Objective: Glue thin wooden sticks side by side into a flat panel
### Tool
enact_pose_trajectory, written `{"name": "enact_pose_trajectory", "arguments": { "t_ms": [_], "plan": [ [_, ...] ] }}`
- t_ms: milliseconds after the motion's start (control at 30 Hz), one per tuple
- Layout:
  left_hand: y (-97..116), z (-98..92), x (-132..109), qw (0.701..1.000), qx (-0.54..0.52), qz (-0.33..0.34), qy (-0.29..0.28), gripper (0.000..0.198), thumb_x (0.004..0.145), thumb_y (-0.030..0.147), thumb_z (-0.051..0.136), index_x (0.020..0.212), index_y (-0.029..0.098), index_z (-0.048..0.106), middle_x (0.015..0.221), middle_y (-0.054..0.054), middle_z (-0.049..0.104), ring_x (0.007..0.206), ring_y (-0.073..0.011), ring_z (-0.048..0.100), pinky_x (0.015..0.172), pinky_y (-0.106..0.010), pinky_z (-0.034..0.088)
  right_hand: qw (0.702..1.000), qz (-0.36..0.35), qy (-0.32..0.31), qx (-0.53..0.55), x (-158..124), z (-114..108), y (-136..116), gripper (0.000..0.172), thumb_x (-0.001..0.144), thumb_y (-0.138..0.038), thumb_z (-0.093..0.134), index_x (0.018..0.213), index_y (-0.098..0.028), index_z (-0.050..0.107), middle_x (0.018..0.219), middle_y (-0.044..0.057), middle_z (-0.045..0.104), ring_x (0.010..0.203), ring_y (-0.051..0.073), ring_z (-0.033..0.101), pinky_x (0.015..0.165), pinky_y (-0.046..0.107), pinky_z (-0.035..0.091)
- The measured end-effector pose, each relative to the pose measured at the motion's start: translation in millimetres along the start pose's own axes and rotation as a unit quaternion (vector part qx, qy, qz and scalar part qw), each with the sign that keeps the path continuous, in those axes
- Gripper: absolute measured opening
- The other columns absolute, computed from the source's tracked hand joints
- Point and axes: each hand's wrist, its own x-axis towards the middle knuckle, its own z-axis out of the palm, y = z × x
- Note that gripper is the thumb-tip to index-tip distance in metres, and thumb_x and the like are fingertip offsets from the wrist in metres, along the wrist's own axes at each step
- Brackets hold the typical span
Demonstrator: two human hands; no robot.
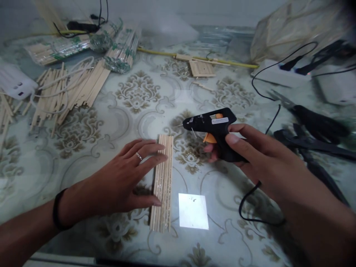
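Observation:
A flat panel of thin wooden sticks laid side by side [162, 181] lies on the patterned table, with shiny streaks along its right part. My left hand [130, 174] rests on its upper and left side, fingers apart, fingertips and thumb touching the sticks; a ring and a black wristband show. To the right, my right hand [250, 155] is wrapped round the handle of a black glue gun [208, 120] with an orange trigger. Its nozzle points left, above and to the right of the panel's far end. The gun's black cord hangs below my right hand.
Loose sticks [80, 89] and plastic-wrapped stick bundles [122, 48] lie at the back left, beside a white device [16, 81]. A small stick panel [201, 68] sits near a yellow rod [158, 52]. Right are a white power strip [280, 72] and black-handled tools [319, 122].

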Motion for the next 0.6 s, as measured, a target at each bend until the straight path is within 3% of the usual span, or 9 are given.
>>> {"name": "enact_pose_trajectory", "arguments": {
  "t_ms": [133,200,333,500,600],
  "plan": [
    [1.6,-1.6,0.0,1.000,-0.002,0.007,-0.003,0.085,0.103,0.068,0.088,0.162,0.020,0.052,0.166,-0.023,0.066,0.163,-0.0441,0.059,0.142,-0.067,0.045,0.998,-0.013,0.012,0.060,1.2,0.5,0.6,0.052,0.088,-0.064,0.100,0.106,-0.038,0.059,0.099,-0.003,0.090,0.066,0.021,0.077,0.065,0.041,0.068],
    [2.1,-1.8,0.1,1.000,0.000,0.010,-0.004,0.085,0.102,0.067,0.090,0.162,0.020,0.053,0.166,-0.023,0.066,0.164,-0.0446,0.058,0.142,-0.068,0.044,0.997,-0.018,0.011,0.076,0.5,0.8,-1.6,0.045,0.090,-0.062,0.100,0.109,-0.039,0.066,0.104,-0.004,0.087,0.068,0.020,0.079,0.062,0.038,0.068],
    [1.3,-0.8,-0.4,1.000,-0.004,0.013,-0.008,0.085,0.101,0.068,0.090,0.163,0.020,0.056,0.169,-0.021,0.067,0.165,-0.0446,0.057,0.142,-0.068,0.043,0.995,-0.013,-0.014,0.100,-1.0,0.8,-8.8,0.030,0.095,-0.065,0.095,0.109,-0.040,0.088,0.120,0.003,0.089,0.087,0.026,0.090,0.074,0.042,0.078],
    [0.0,1.0,-1.4,1.000,-0.006,0.009,-0.012,0.086,0.100,0.067,0.092,0.163,0.019,0.058,0.171,-0.019,0.067,0.165,-0.0435,0.057,0.145,-0.068,0.039,0.992,-0.042,-0.059,0.106,-0.8,-5.4,-10.3,0.035,0.088,-0.066,0.097,0.112,-0.041,0.094,0.114,0.007,0.094,0.101,0.035,0.092,0.064,0.043,0.079],
    [0.2,1.1,-1.7,1.000,-0.002,0.006,-0.015,0.086,0.098,0.066,0.094,0.163,0.020,0.060,0.172,-0.019,0.067,0.166,-0.0438,0.057,0.145,-0.067,0.040,0.993,-0.083,-0.058,0.061,-1.3,-9.7,-4.9,0.041,0.084,-0.067,0.102,0.116,-0.044,0.092,0.109,0.005,0.094,0.101,0.033,0.092,0.071,0.044,0.081]
  ]
}}
